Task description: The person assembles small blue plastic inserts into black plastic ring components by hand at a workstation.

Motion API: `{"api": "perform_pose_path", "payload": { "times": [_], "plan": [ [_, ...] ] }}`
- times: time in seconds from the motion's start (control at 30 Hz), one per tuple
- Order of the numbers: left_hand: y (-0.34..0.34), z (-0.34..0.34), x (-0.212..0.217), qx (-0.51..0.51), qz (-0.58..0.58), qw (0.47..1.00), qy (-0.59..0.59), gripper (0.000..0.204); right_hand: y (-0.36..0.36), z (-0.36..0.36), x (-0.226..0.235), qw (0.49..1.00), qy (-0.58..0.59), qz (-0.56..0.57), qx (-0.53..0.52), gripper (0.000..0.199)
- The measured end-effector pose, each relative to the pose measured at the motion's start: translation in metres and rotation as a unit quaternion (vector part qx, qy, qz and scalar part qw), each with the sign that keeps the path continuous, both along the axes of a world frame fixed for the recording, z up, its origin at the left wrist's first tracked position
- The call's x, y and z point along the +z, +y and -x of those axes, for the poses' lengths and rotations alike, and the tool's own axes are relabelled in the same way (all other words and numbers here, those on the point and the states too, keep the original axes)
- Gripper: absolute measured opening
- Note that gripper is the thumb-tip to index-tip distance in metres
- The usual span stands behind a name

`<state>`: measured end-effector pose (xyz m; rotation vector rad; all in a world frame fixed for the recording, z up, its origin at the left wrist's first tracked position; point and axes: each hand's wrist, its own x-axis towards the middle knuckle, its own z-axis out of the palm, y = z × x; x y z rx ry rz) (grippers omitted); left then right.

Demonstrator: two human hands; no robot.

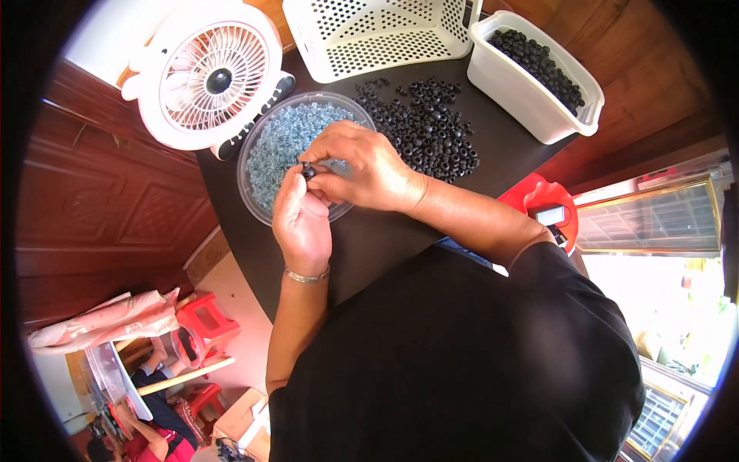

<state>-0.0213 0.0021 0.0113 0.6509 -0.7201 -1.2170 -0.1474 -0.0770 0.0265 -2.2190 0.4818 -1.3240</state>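
The left hand (302,235) and right hand (369,171) pinch a black piece (309,172) over the tub (242,177), presumably keeping blue pieces (269,146) within reach.

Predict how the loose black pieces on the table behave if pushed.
The black pieces look rounded, so some would probably roll. They're crowded loose on the table, so pushing one likely shifts its neighbours. Each looks small beside the right hand, so probably light.
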Motion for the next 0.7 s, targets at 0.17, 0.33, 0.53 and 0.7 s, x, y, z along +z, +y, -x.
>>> {"api": "perform_pose_path", "payload": {
  "times": [0.17,0.33,0.53,0.7],
  "plan": [
    [0.001,-0.002,-0.004,-0.064,0.034,0.997,0.028,0.033,-0.004,0.002,0.000,1.000,-0.012,0.007,0.023,0.027],
    [0.002,0.003,-0.005,-0.002,0.030,0.999,-0.014,0.030,-0.001,0.003,0.000,1.000,-0.016,0.016,0.019,0.032],
    [0.004,0.015,0.002,0.050,-0.001,0.998,-0.032,0.028,0.005,0.001,0.000,0.997,0.018,0.072,-0.028,0.029],
    [0.006,0.008,-0.004,0.021,0.004,0.999,-0.037,0.029,0.008,0.002,0.003,0.990,0.036,0.130,-0.026,0.024]
  ]
}}
